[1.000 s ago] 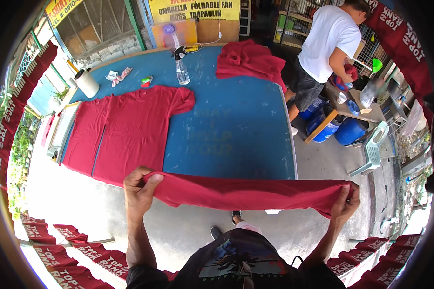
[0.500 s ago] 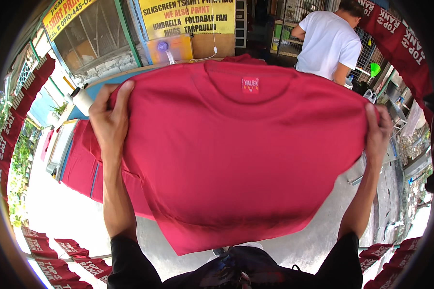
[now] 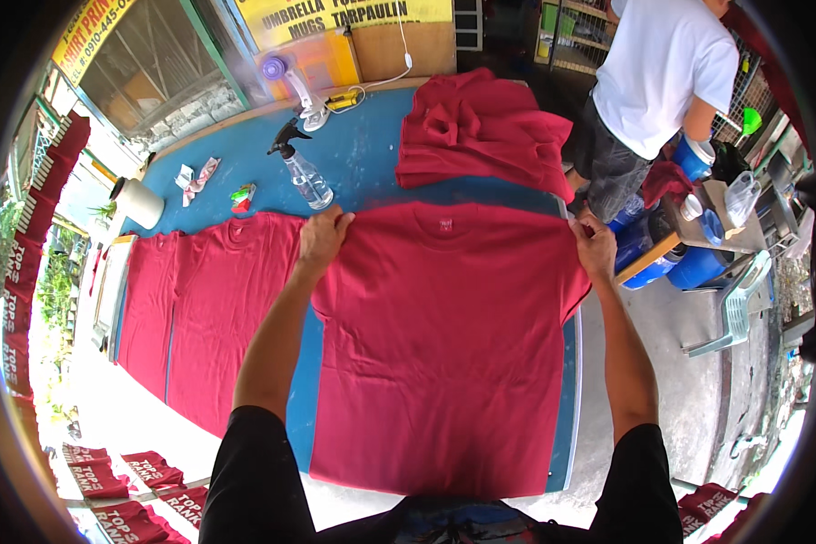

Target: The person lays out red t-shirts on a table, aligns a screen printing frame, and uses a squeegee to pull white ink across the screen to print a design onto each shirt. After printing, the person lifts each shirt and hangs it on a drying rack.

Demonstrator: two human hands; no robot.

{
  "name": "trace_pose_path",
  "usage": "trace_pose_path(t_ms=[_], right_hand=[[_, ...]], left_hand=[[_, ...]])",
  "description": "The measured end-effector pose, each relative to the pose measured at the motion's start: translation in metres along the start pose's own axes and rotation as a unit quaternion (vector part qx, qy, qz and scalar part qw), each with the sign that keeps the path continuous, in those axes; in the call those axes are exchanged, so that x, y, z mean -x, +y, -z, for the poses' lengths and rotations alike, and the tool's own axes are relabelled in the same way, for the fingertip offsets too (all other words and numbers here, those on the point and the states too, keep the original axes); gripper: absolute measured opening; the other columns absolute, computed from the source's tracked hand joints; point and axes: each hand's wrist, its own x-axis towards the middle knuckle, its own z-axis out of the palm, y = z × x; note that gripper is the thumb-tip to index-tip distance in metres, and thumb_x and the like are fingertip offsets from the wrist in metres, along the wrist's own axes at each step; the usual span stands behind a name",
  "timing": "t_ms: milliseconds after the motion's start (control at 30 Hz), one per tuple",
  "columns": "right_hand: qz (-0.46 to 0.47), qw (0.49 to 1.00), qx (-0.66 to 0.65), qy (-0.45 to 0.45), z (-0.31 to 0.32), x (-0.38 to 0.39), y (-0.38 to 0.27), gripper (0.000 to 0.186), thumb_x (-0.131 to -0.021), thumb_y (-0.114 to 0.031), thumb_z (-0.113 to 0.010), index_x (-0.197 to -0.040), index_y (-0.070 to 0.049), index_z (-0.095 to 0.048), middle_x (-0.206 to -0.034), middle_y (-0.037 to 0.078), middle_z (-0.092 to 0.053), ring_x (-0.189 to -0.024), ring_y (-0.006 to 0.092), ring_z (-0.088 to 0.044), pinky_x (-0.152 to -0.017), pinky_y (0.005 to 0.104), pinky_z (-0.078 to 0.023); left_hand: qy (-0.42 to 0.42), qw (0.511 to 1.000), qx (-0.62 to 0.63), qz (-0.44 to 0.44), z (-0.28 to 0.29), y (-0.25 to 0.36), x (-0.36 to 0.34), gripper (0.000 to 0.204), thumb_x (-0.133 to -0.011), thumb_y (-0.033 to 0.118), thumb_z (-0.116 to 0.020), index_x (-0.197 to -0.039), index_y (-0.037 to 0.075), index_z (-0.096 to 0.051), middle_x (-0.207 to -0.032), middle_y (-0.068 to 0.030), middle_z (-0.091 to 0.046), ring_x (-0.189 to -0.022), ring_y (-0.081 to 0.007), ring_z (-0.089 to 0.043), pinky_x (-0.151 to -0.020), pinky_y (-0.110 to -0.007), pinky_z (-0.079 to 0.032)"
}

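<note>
A dark red T-shirt (image 3: 440, 344) lies spread over the blue table (image 3: 354, 154), its collar toward the far side and its hem at the near edge. My left hand (image 3: 325, 238) is closed on its left shoulder, and my right hand (image 3: 595, 247) pinches the right shoulder near the sleeve. To the left, two more red shirts lie flat: one (image 3: 231, 317) beside my left forearm and another (image 3: 147, 299) farther out. Beyond the collar sits a heap of red shirts (image 3: 480, 131). A clear spray bottle (image 3: 308, 179) with a black head stands just past my left hand.
A small purple-and-white fan (image 3: 304, 100) stands at the table's back. Nearer are a small red-and-green box (image 3: 243, 198) and a white jar (image 3: 138, 203). At the right, a person in a white shirt (image 3: 662, 72) stands by blue containers (image 3: 698, 269) and a pale plastic chair (image 3: 739, 304).
The shirt, held up and stretched between my hands before, has come down onto the table. My hands are closer together, and the heap and spray bottle now show.
</note>
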Motion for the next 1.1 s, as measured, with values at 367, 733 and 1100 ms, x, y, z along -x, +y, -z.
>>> trace_pose_path(t_ms=[367, 733, 1100], right_hand=[[0.028, 0.996, 0.083, 0.026, -0.088, -0.011, 0.057, 0.031, -0.1, -0.036, -0.075, -0.091, -0.008, -0.066, -0.073, 0.018, -0.066, -0.069, 0.0441, -0.065, -0.062, 0.0524, -0.048], [0.118, 0.991, 0.055, -0.04, 0.028, 0.152, -0.019, 0.038, -0.1, -0.023, -0.076, -0.13, -0.003, -0.068, -0.116, 0.02, -0.065, -0.109, 0.0394, -0.062, -0.094, 0.0505, -0.05], [-0.193, 0.948, 0.115, -0.225, 0.174, 0.475, -0.052, 0.041, -0.092, -0.028, -0.085, -0.117, -0.004, -0.061, -0.097, 0.022, -0.072, -0.086, 0.0399, -0.07, -0.072, 0.0524, -0.049]], left_hand=[[0.047, 0.995, -0.061, -0.057, -0.107, -0.04, -0.022, 0.033, -0.107, 0.031, -0.065, -0.088, 0.004, -0.059, -0.081, -0.019, -0.069, -0.079, -0.043, -0.07, -0.068, -0.055, -0.055], [0.009, 0.996, -0.045, -0.076, -0.016, 0.021, 0.094, 0.065, -0.095, 0.013, -0.076, -0.154, 0.007, -0.05, -0.147, -0.0235, -0.052, -0.134, -0.0435, -0.051, -0.112, -0.055, -0.044], [-0.148, 0.865, 0.154, 0.454, 0.171, 0.088, 0.46, 0.077, -0.095, 0.035, -0.083, -0.154, 0.004, -0.046, -0.145, -0.0349, -0.055, -0.135, -0.0507, -0.054, -0.109, -0.055, -0.045]])
